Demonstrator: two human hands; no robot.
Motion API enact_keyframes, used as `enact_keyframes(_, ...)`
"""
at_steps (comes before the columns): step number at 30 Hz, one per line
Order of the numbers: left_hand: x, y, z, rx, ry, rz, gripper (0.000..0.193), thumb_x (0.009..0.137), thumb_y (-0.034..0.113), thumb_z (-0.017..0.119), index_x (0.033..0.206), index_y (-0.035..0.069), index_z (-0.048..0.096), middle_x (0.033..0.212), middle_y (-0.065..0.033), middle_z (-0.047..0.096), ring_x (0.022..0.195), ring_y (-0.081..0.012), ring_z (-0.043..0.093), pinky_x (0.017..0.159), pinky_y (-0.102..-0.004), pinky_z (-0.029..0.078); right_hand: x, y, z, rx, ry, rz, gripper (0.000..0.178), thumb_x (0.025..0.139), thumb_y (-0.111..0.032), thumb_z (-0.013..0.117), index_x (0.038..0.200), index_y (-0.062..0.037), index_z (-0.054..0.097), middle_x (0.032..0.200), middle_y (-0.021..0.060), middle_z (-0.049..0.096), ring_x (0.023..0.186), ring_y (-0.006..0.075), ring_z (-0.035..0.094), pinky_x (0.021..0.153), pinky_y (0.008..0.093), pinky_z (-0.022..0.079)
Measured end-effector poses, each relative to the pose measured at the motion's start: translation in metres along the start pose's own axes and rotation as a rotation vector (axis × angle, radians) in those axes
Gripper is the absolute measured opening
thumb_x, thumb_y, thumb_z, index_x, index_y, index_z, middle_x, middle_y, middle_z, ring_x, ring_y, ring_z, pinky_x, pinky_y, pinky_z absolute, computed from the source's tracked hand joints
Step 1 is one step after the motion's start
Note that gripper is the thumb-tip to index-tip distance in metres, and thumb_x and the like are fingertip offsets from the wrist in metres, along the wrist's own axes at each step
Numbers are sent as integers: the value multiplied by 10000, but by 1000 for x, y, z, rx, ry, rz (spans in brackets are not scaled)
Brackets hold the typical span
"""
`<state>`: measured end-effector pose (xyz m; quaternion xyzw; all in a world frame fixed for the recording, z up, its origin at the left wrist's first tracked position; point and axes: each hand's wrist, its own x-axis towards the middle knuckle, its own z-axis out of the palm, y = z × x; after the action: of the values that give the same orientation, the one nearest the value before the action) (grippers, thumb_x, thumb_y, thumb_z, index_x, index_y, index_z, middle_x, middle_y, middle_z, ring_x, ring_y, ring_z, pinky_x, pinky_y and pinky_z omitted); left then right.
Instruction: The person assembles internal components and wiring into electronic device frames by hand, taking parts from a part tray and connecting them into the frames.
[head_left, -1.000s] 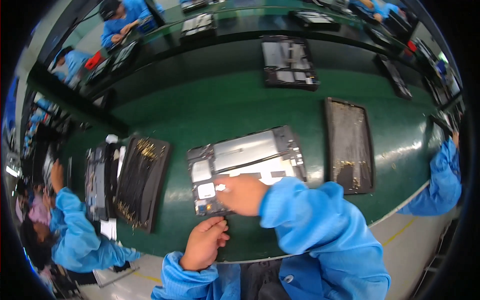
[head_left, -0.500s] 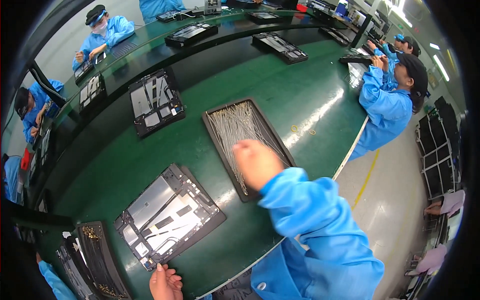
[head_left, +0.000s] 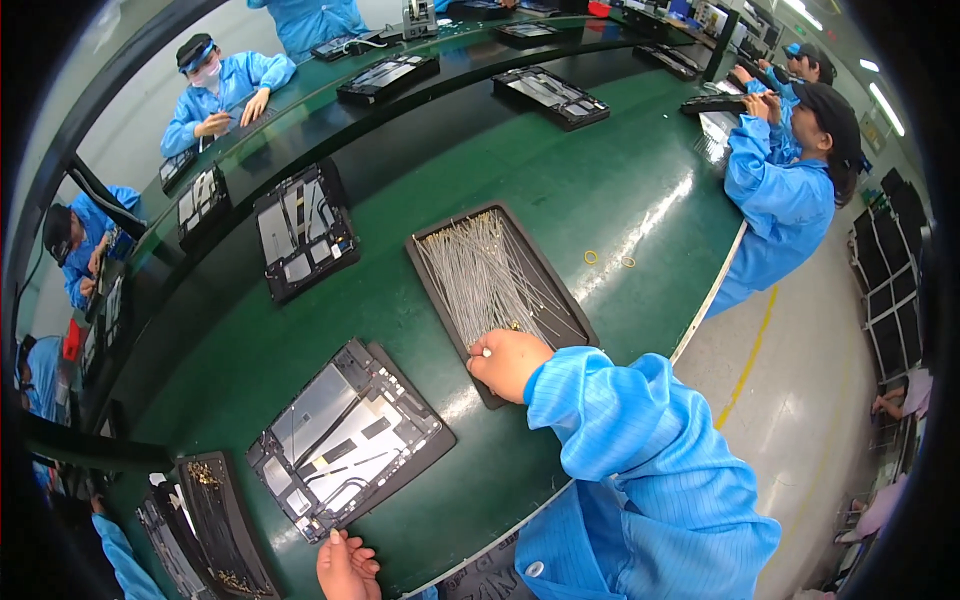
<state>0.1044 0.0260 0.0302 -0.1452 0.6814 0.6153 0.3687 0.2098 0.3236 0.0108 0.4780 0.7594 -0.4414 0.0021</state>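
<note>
My right hand (head_left: 510,362) is at the near end of a dark tray (head_left: 560,285). Its fingers are curled down against the thin grey cables (head_left: 475,265) heaped inside, hiding whatever they pinch. These cables have small gold-coloured ends. At lower left of the tray lies an opened tablet-like device (head_left: 350,440) in a dark holder, its silver plates and black strips exposed. By the device's near corner is my left hand (head_left: 347,567), with thumb and fingers drawn together. Anything between them is too small to make out.
Another dark tray (head_left: 225,525) with black cables stands at lower left, beside stacked dark parts. More opened devices (head_left: 305,230) lie further up the green bench. Two yellow rings (head_left: 591,257) are right of the cable tray. Several people in blue work around the bench.
My right hand has moved from over the middle of the cables to the tray's near end, its fingers now down among them. My left hand stays by the device's corner. The view has shifted slightly.
</note>
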Motion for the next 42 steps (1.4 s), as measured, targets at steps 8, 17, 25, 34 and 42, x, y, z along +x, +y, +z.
enact_keyframes(8,-22,-5,7,531,9,345,224,834,210,461,848,-6,521,762,-52,521,603,-81,459,549,-209,383,-63,-32,-18,-252,-80,-506,183,719,-157,472,851,-60,555,722,143,575,671,318,553,616,384,444)
enact_keyframes(17,-28,13,43,1048,-594,1195,138,697,38,554,834,34,540,725,-63,541,663,-202,531,713,-348,413,-94,-43,25,70,-948,-622,194,744,-182,527,913,-89,518,746,111,577,687,256,566,607,317,454)
enact_keyframes(25,-10,1,64,1123,103,1349,177,628,32,626,792,28,559,743,-69,508,797,-240,488,768,-371,404,-77,-39,53,627,-336,-147,340,788,-219,512,1035,11,469,818,79,585,771,127,546,685,249,432)
enact_keyframes(34,36,-7,74,1166,28,1199,54,706,15,529,751,-8,510,722,-145,495,785,-349,460,788,-414,358,-49,-42,91,740,52,-502,318,849,-198,426,1077,19,380,880,125,572,752,155,528,660,262,433)
enact_keyframes(42,41,-7,72,1245,19,1158,102,692,71,556,786,30,561,766,-90,530,856,-278,470,822,-393,334,-41,-40,99,678,111,-691,235,834,-156,445,983,23,419,869,150,572,776,240,566,671,298,449)
